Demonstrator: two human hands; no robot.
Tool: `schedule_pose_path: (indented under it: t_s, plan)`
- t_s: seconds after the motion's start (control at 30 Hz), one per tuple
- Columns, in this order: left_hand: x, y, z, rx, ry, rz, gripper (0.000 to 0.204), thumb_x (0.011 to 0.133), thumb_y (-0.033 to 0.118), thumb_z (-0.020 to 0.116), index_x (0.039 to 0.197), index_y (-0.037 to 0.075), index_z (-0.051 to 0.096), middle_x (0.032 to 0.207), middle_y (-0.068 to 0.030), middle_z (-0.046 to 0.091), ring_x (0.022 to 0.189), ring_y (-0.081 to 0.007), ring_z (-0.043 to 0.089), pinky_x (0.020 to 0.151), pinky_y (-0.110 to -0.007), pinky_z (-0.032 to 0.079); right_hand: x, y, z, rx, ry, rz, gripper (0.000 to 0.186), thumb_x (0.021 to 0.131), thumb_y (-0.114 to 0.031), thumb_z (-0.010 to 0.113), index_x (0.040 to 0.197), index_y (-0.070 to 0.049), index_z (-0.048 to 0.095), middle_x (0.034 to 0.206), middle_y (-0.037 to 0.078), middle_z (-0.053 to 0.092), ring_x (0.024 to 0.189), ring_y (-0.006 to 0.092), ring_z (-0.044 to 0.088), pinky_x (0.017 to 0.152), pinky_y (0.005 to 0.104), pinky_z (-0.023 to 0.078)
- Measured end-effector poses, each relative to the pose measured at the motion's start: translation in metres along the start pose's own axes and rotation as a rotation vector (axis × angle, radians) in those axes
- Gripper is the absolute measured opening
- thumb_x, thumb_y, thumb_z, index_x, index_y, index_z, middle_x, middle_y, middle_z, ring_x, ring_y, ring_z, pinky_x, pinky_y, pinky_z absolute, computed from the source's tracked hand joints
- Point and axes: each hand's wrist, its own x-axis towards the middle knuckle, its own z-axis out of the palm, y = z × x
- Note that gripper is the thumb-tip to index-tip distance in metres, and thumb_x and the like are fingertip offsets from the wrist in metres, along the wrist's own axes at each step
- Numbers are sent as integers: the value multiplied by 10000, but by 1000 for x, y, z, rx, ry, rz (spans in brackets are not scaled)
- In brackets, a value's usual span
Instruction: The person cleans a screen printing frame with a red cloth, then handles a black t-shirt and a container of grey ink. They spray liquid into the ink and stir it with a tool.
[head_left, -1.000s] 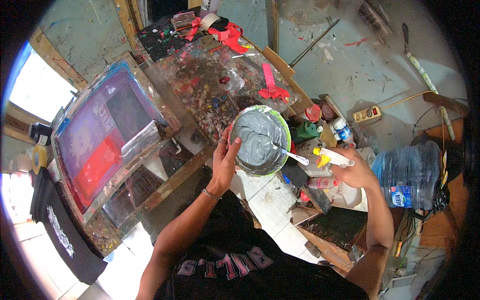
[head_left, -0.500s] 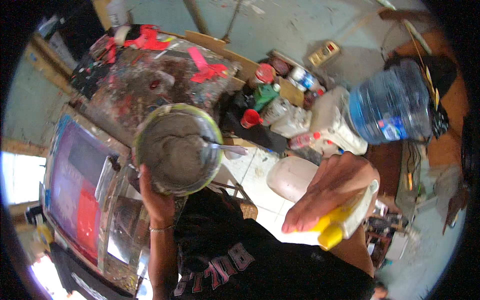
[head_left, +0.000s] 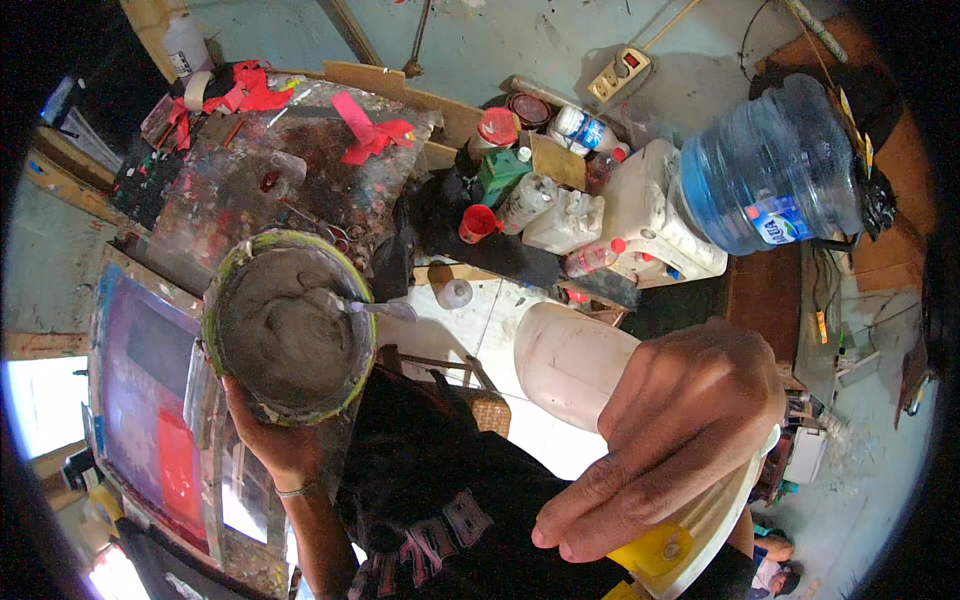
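My left hand (head_left: pixel 270 440) holds a round bucket (head_left: pixel 212 310) with a yellow-green, paste-smeared rim, its fingers mostly hidden beneath. Thick grey paste (head_left: pixel 285 330) fills much of it, and a pale handle (head_left: pixel 385 310) sticks out over the right side; the tool's end is buried. On the right, my right hand (head_left: pixel 670 430) is closed around a pale plastic jug (head_left: pixel 565 360), raised close to the camera. Yellow plastic (head_left: pixel 655 548) shows beneath my fingers, and the hand covers much of the jug. Open space lies between jug and bucket.
A paint-stained table (head_left: pixel 230 190) with red scraps stands beyond the bucket. Bottles, a red cup (head_left: pixel 478 223) and a white jerry can (head_left: pixel 655 220) crowd a low bench, beside a large blue water bottle (head_left: pixel 770 170). A framed screen (head_left: pixel 150 380) leans left; a woven stool (head_left: pixel 490 412) stands below.
The bucket has moved left and slightly down with my left hand. My right hand and the jug have come closer to the camera and lower, hiding more of the yellow part. The whole view has shifted.
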Motion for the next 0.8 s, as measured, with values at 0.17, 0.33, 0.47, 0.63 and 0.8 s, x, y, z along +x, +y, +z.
schedule_pose_path:
  t_s: [0.17, 0.33, 0.47, 0.63, 0.8]
  plan:
    - [1, 0, -2, -48, 22, -64, 562, 1048, 415, 429, 1493, 73, 402, 1526, -100, 419, 1395, -282, 399, 1155, -475, 317, -10, 4, 2, 66, 8, 38, 425, 1030, -223, 524, 1237, 141, 599, 1257, 313, 615, 541, 127, 575, 494, 263, 472]
    - [1, -1, -4, -42, 31, -58, 565, 1043, 423, 442, 1477, 63, 423, 1509, -105, 442, 1381, -286, 414, 1153, -485, 316, -47, 24, 15, 27, 364, 147, 452, 934, -216, 621, 1197, 151, 604, 1205, 289, 649, 522, 146, 589, 481, 270, 492]
    - [-3, 6, -7, -37, 17, -58, 551, 1037, 421, 467, 1449, 54, 455, 1476, -102, 479, 1337, -277, 464, 1128, -468, 355, -76, 81, 34, 173, 1189, 409, 495, 798, -93, 603, 1228, 149, 565, 1160, 244, 682, 500, 87, 552, 476, 240, 458]
    - [-8, 12, -8, 13, 101, -42, 529, 1030, 424, 486, 1413, 60, 487, 1394, -87, 553, 1249, -267, 547, 1063, -446, 440, -87, 202, 31, 143, 1535, 222, 575, 789, -51, 575, 1350, 61, 509, 1266, 200, 639, 809, 156, 642, 773, 314, 518]
    - [-12, 13, -3, 134, 150, 79, 526, 1023, 405, 502, 1415, 55, 486, 1402, -92, 547, 1238, -271, 556, 1052, -449, 450, -96, 311, 13, -24, 1444, 369, 479, 870, 5, 534, 1348, 17, 545, 1129, 100, 711, 962, 171, 649, 915, 312, 488]
